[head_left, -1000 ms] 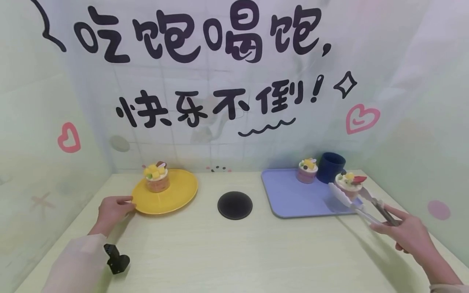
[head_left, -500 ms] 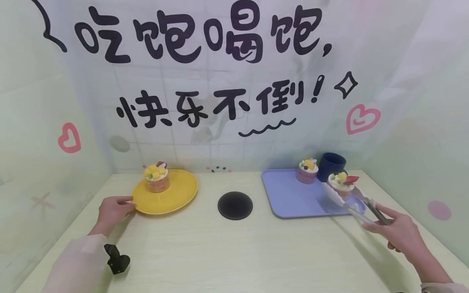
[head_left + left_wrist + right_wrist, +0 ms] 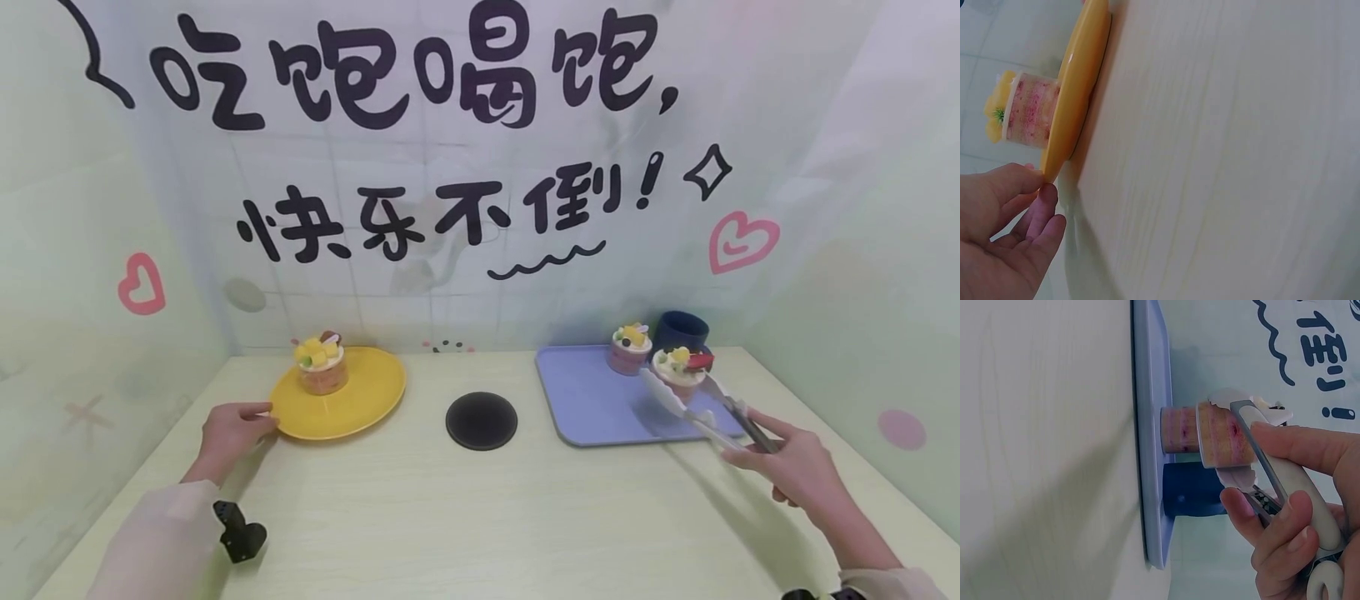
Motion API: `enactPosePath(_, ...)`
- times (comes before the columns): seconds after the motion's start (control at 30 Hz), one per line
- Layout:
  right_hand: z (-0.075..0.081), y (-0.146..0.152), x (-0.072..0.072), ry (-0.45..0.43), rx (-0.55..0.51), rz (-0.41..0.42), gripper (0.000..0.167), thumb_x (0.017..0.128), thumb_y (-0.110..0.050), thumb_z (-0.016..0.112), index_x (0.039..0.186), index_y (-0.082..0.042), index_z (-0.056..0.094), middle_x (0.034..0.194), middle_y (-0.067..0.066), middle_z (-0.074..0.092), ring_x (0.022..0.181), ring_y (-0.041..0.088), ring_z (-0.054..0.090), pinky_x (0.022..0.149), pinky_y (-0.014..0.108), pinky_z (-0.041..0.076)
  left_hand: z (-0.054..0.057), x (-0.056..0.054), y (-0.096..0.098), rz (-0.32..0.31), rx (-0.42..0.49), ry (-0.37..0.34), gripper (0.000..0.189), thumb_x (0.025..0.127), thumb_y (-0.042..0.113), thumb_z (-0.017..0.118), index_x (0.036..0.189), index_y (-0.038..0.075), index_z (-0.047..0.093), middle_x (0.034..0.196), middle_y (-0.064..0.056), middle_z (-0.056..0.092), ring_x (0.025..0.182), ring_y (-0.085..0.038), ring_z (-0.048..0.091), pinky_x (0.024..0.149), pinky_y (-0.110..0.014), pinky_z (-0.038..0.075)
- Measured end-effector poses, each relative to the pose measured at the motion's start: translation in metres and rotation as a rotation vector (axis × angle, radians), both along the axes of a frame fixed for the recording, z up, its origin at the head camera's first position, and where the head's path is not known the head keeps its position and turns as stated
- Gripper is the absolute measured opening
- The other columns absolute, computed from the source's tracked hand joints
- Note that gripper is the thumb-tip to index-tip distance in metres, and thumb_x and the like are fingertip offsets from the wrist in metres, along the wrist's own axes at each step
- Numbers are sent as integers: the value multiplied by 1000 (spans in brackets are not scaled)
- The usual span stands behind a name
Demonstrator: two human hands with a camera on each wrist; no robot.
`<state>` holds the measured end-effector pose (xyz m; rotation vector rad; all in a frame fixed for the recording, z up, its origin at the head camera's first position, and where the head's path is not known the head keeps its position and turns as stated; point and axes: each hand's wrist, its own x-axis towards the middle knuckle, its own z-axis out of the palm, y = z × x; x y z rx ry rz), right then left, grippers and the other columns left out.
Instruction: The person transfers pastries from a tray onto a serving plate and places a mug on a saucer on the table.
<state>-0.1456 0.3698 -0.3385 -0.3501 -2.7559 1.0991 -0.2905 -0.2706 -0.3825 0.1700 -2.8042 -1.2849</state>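
Note:
My left hand pinches the near-left rim of a yellow plate. On that plate stands a small dessert cup topped with yellow cubes. My right hand grips white-tipped tongs, their tips closed around another dessert cup with cream and a red piece on top. This cup hangs above the blue tray, raised off its surface as the right wrist view shows. A third dessert cup stands at the tray's back, beside a dark blue mug, partly hidden by the held cup.
A black round disc lies on the pale wooden table between plate and tray. Behind rises a printed backdrop with large black characters, and side walls flank the table.
My right hand has carried the tongs and dessert cup leftward over the tray, now covering part of the mug. The left hand and plate have stayed in place.

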Motion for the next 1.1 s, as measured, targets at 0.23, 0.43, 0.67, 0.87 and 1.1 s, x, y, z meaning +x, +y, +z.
enactPosePath(0.23, 0, -7, -4, 5, -21, 4, 87, 74, -33, 75, 140, 3, 31, 80, 4, 67, 36, 15, 44, 34, 29, 38, -1, -1, -1, 6, 1, -12, 49, 87, 15, 56, 124, -15, 45, 123, -35, 45, 108, -44, 48, 77, -39, 51)
enactPosePath(0.43, 1, -10, -7, 4, -6, 14, 86, 74, -33, 74, 139, 3, 32, 77, 3, 66, 36, 15, 44, 34, 28, 37, -1, 0, 0, 2, 11, -17, 48, 88, 14, 55, 124, -16, 44, 124, -35, 45, 109, -44, 47, 79, -41, 50)
enactPosePath(0.67, 4, -15, -10, -16, -8, 25, 87, 75, -35, 74, 140, 1, 31, 74, 1, 63, 37, 14, 43, 35, 28, 37, -2, -1, -1, 11, 7, -6, 48, 87, 14, 56, 123, -16, 46, 116, -34, 52, 95, -36, 57, 68, -31, 53)
enactPosePath(0.87, 6, -21, -13, -9, -11, 40, 86, 74, -36, 74, 140, 1, 32, 79, 3, 64, 38, 14, 44, 35, 28, 38, -2, -3, -1, 26, 13, -24, 49, 87, 14, 57, 124, -15, 45, 117, -34, 51, 98, -39, 56, 68, -31, 53)
enactPosePath(1.1, 7, -27, -17, 4, -23, 57, 83, 75, -32, 74, 140, 0, 33, 82, 5, 64, 37, 14, 44, 35, 28, 38, -2, -2, 0, 30, 2, -22, 47, 87, 14, 56, 123, -16, 46, 120, -34, 49, 101, -40, 54, 70, -32, 53)
